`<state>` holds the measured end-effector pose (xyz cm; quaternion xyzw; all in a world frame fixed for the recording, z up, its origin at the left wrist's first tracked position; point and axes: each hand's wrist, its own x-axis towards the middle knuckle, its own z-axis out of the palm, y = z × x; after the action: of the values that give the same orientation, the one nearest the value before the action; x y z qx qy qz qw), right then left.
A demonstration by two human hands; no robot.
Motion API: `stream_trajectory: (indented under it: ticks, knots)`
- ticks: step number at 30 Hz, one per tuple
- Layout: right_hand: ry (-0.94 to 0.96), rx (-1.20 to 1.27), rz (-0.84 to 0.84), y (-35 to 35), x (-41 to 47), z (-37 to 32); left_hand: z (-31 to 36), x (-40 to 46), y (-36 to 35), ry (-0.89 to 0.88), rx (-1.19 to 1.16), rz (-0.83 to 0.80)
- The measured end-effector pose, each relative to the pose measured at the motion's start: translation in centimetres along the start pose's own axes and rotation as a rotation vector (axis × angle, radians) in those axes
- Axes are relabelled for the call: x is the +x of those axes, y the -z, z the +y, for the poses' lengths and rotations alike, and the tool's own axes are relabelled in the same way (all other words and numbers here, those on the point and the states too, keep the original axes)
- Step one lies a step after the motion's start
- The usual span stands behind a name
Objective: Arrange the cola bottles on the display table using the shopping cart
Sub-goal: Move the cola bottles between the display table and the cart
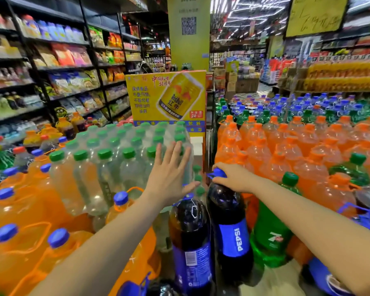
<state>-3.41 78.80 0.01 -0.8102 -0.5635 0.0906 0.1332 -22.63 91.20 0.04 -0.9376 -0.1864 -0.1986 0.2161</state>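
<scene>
Supermarket aisle. Dark metal shelving (58, 67) runs along the left, packed with snack bags and drinks. Yellow-green pillar (188, 39) stands far centre, QR code poster (188, 25) on it. Strip ceiling lights (250, 11) glare upper right. Yellow handwritten sign (315, 14) hangs far right.

Both bare forearms reach forward toward twelve o'clock. The left hand (169, 171) is flat, fingers straight and spread, thumb out toward three o'clock. The right hand (233, 177), wrist bent, points toward nine o'clock with fingers curled, gripping
</scene>
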Motion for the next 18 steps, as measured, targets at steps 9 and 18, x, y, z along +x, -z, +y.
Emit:
stream_trajectory:
  ticks: [9, 18]
  knots:
    - [0.068, 0.047, -0.044, 2.1, -7.3, 1.5, 8.6, -0.7, -1.2, -0.213, -0.179, -0.131]
    - [0.066, 0.102, 0.087, 1.7, -10.5, 1.5, 12.1, -1.3, -1.8, -0.072, -0.994, -0.467]
